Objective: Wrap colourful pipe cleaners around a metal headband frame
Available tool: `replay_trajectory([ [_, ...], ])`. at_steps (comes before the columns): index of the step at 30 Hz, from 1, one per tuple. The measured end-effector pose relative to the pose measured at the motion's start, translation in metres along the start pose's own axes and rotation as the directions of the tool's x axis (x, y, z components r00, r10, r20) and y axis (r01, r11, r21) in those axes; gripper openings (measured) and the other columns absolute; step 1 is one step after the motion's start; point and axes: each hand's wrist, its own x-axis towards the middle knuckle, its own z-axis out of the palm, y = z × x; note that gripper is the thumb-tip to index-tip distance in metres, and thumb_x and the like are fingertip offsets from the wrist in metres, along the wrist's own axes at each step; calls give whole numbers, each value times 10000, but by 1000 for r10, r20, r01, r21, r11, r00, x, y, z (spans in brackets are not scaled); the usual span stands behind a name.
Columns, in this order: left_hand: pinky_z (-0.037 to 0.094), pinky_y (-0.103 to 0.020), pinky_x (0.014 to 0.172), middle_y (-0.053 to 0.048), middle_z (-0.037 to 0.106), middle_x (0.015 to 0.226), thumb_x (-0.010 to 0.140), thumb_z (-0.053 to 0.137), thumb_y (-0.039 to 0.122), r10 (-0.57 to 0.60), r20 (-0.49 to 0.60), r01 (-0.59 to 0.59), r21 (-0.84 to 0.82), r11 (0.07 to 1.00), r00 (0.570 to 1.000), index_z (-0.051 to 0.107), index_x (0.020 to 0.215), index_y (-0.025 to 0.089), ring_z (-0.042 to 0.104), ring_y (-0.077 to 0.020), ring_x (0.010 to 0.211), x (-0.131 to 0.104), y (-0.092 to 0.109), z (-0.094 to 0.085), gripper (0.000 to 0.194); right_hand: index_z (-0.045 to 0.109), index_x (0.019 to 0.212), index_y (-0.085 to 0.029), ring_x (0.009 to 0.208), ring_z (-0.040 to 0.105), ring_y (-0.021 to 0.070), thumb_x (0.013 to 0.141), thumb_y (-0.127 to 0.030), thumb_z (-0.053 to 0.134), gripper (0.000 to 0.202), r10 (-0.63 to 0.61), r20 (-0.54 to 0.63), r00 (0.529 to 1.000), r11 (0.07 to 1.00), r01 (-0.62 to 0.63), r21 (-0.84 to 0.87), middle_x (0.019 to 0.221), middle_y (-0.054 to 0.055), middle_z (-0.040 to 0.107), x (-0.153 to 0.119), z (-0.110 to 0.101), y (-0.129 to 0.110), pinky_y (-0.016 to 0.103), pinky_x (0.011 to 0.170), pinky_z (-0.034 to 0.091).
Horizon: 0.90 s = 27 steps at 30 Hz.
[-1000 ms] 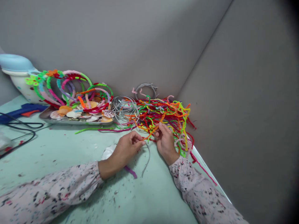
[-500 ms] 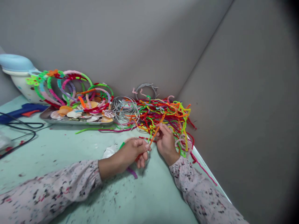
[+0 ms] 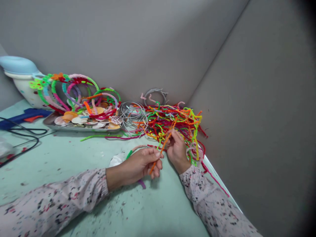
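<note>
An orange pipe cleaner (image 3: 165,143) runs slantwise between my two hands above the table. My left hand (image 3: 145,162) pinches its lower part between thumb and fingers, and a short end sticks out below. My right hand (image 3: 176,147) grips it higher up, close to the front of a tangled heap of coloured pipe cleaners (image 3: 170,120). Behind and under my left hand lies a headband wrapped in pipe cleaner (image 3: 139,147), with green, pink, red and purple parts showing; my hand hides some of it. A crumpled white piece (image 3: 117,159) rests beside my left wrist.
A metal tray (image 3: 84,129) holds shells and several wrapped headbands (image 3: 71,77). Coils of grey wire (image 3: 134,117) sit between tray and heap. At the left are a blue glue gun (image 3: 24,118), a black cable (image 3: 32,135) and a white bin (image 3: 27,89) with a light blue lid. Grey walls stand behind and right.
My left hand has shifted slightly right along the orange pipe cleaner, and its lower end now shows more clearly. My right hand has barely moved.
</note>
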Motion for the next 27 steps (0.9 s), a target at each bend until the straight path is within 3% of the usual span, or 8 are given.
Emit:
replay_trajectory([
  [4,431,-198,482,16,580,724,724,695,309,209,-188,-151,282,947,960,482,999,180,580,-102,553,5,-5,-4,371,617,736,-189,480,398,62,782,-337,638,156,-55,-27,998,998,55,-12,585,-59,483,1,-2,-2,181,437,315],
  [9,426,-222,604,18,563,751,639,728,243,465,-270,-179,674,717,843,535,918,184,539,-113,661,6,-10,-9,345,597,728,-199,483,392,66,774,-362,651,177,-90,-83,993,996,88,-29,580,-63,471,3,-3,0,184,440,310],
  [17,393,-236,599,14,579,707,719,651,299,588,-271,-168,794,584,762,570,883,197,523,-132,638,6,-9,-16,210,569,704,-204,481,383,76,768,-369,641,192,-104,-112,988,993,97,-66,571,-64,464,7,-6,3,210,448,297],
  [20,392,-232,589,9,588,708,751,622,328,591,-273,-170,794,584,759,571,834,193,527,-129,633,7,-8,-19,167,572,700,-200,487,384,72,775,-357,639,187,-120,-105,987,992,114,-60,571,-64,452,5,-5,2,204,457,299],
  [27,366,-222,508,20,571,604,789,571,382,509,-292,-134,753,644,809,575,733,179,522,-120,545,6,-6,-17,211,583,716,-190,501,390,63,808,-336,620,177,-169,-53,984,985,167,-34,592,-58,461,3,-1,-7,189,475,306],
])
